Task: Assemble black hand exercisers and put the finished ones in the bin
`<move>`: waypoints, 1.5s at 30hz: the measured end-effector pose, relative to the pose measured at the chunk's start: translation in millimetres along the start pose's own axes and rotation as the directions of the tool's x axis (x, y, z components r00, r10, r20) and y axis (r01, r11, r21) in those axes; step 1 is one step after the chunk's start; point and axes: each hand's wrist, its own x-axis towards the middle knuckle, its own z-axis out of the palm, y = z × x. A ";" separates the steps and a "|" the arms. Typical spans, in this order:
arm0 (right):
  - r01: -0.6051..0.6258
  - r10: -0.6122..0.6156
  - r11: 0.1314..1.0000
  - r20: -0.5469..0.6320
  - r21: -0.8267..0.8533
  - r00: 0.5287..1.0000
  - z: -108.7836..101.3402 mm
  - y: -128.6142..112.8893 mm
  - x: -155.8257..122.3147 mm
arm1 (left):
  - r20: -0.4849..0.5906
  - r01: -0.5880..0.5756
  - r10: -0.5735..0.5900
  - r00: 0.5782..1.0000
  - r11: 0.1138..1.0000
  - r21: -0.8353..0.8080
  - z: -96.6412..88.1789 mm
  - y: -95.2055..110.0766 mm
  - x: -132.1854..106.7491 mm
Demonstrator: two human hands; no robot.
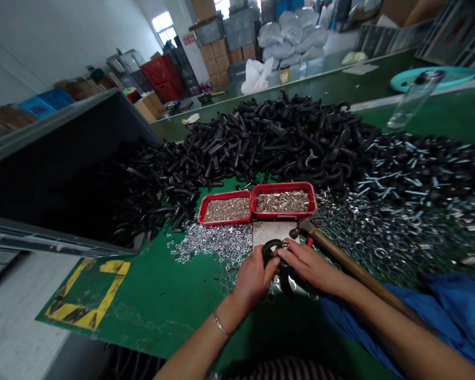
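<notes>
Both hands meet over the near edge of a pale metal plate (263,230) on the green table. My left hand (256,274) is closed round a black curved handle (272,247), its thumb pressed to the part. My right hand (306,262) is closed at the same handle, fingertips at a small shiny metal piece (285,245) on it. The handle's lower end hangs below the fingers. A hammer (332,248) with a wooden shaft lies just right of the plate, partly under my right forearm.
Beyond the plate stand two red trays, one with tiny metal parts (227,209), one with small pins (283,201). Loose rings (217,240) lie left, more rings and bolts right. A heap of black handles (261,137) spreads behind, reaching a grey crate (63,232). Blue cloth (451,306) lies right.
</notes>
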 end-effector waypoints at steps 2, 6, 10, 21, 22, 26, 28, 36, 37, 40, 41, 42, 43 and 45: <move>0.004 -0.013 0.996 0.094 0.094 0.996 -2.1 -1.2 -1.1 | 0.108 -0.042 0.025 0.994 0.986 0.160 -5.1 1.9 -0.2; -0.006 -0.008 0.994 0.119 0.113 0.993 4.9 -0.3 -1.9 | 0.252 -0.139 0.053 0.966 0.930 0.339 -16.1 9.6 1.1; -0.126 0.126 0.992 0.027 0.003 0.992 10.7 1.4 6.9 | 0.264 -0.212 0.109 0.958 0.889 0.405 -25.3 7.7 21.1; -0.093 -0.104 0.609 -0.195 -0.788 0.975 -89.5 15.8 93.4 | 0.049 -0.250 0.271 0.961 0.786 0.565 -49.2 15.3 107.7; -0.093 -0.069 0.575 -0.162 -0.813 0.984 -89.1 18.6 103.7 | 0.038 -0.251 0.284 0.958 0.766 0.592 -51.4 17.6 122.1; -0.126 -0.018 0.544 -0.162 -0.829 0.987 -75.2 26.8 135.4 | 0.175 -0.364 0.342 0.923 0.629 0.688 -46.7 15.2 179.9; -0.136 -0.010 0.550 -0.169 -0.824 0.986 -69.6 31.2 142.2 | 0.217 -0.389 0.338 0.916 0.611 0.690 -39.6 9.2 197.5; -0.143 -0.093 0.659 -0.268 -0.738 0.959 -68.0 45.7 137.8 | 0.140 -0.378 0.389 0.911 0.648 0.662 -25.4 -1.3 195.5; -0.134 -0.111 0.687 -0.285 -0.714 0.952 -67.3 45.7 137.7 | 0.099 -0.368 0.408 0.908 0.660 0.655 -24.8 -1.0 193.8; -0.141 -0.124 0.756 -0.351 -0.640 0.928 -66.1 42.1 138.5 | 0.003 -0.339 0.430 0.903 0.706 0.622 -25.1 0.7 188.4; -0.139 -0.130 0.781 -0.377 -0.609 0.917 -66.9 40.0 137.7 | -0.021 -0.331 0.427 0.904 0.731 0.597 -26.2 1.4 184.9; -0.119 -0.149 0.813 -0.402 -0.571 0.904 -68.7 37.6 135.6 | -0.052 -0.327 0.424 0.904 0.765 0.555 -27.8 2.2 179.6; -0.082 -0.179 0.843 -0.421 -0.532 0.889 -71.2 35.2 131.4 | -0.093 -0.328 0.424 0.901 0.804 0.496 -29.6 2.6 172.1; 0.028 -0.259 0.875 -0.420 -0.482 0.870 -77.3 31.2 115.2 | -0.186 -0.339 0.420 0.888 0.872 0.352 -32.7 1.6 150.5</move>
